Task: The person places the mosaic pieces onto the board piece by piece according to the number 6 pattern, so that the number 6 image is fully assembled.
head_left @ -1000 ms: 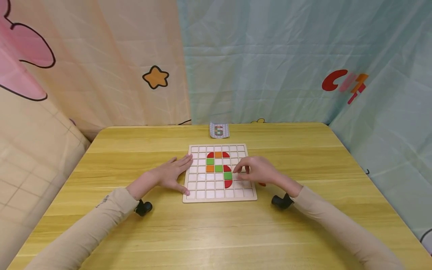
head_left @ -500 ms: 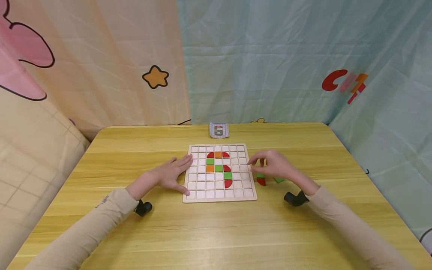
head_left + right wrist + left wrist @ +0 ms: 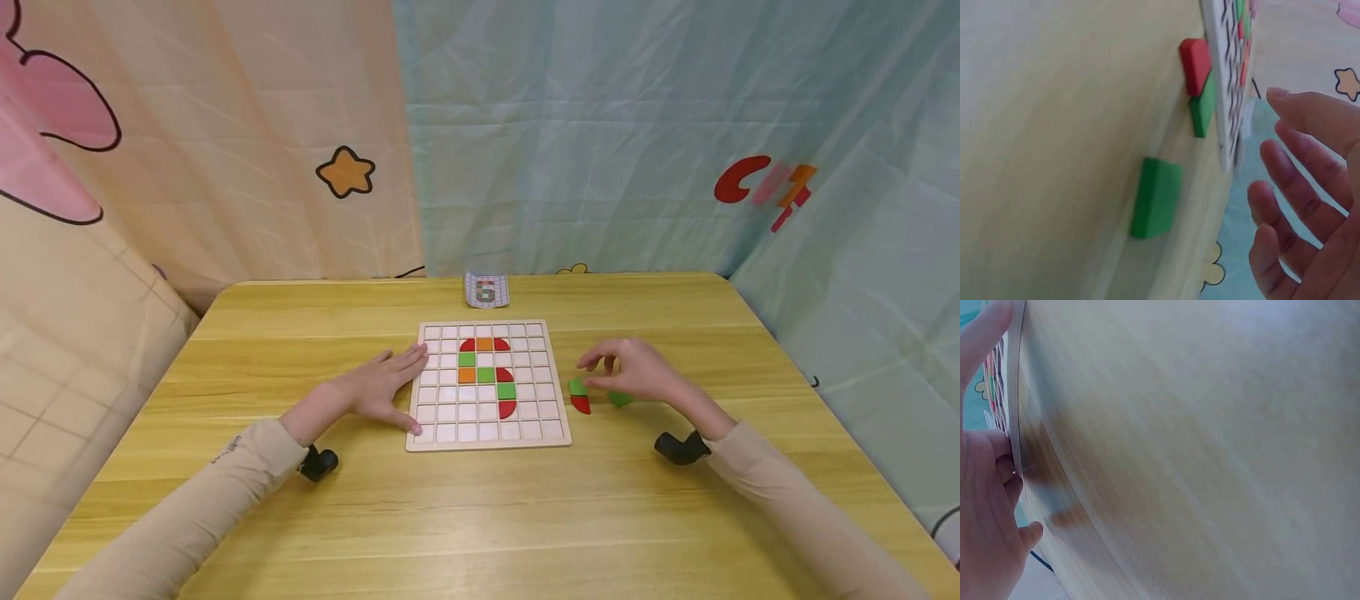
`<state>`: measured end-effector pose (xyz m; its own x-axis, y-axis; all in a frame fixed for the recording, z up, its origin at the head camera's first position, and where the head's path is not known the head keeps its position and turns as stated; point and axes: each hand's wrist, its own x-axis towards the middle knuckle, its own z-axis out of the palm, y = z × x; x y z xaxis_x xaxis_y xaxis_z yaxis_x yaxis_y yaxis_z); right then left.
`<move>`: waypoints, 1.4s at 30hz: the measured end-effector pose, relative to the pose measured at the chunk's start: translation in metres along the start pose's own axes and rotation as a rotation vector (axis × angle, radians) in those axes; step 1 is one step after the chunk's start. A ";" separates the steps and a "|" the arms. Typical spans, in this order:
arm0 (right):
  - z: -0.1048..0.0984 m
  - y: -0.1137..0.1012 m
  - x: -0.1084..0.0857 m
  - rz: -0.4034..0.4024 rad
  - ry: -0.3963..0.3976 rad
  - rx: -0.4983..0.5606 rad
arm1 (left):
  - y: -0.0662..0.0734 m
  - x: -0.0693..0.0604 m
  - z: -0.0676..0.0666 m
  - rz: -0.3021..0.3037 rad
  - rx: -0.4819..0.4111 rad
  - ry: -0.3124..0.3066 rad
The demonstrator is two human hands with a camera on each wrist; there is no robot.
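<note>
A wooden grid board [image 3: 446,433] lies on the table, with red, green and orange tiles [image 3: 486,375] set in some of its squares. My left hand [image 3: 380,386] rests with spread fingers on the board's left edge. To the right of the board my right hand [image 3: 633,369] hovers over the table, fingers loosely bent and holding nothing. Just below its fingertips lie a green square tile [image 3: 577,387] and a red quarter-round tile [image 3: 581,405], touching each other. Another green tile [image 3: 1157,199] lies apart from them, partly hidden by the hand in the head view.
Behind the board, a small printed card [image 3: 487,290] with a coloured grid figure lies near the far edge of the table [image 3: 480,517]. Patterned curtains [image 3: 600,133] hang close behind and on both sides.
My right hand has moved from over the board's right side to the right, past its edge, uncovering loose tiles. My left hand and the board's tiles have stayed put.
</note>
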<state>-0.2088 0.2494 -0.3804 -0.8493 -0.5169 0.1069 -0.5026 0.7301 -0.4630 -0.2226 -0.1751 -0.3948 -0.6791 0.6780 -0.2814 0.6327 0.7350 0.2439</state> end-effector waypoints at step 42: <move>0.015 0.007 0.006 0.111 -0.092 -0.035 | -0.002 0.001 0.002 0.006 0.008 0.008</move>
<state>-0.2149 0.2452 -0.3963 -0.8825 -0.4696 -0.0254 -0.4129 0.7994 -0.4364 -0.2239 -0.1756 -0.3977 -0.6785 0.6822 -0.2725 0.6393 0.7311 0.2382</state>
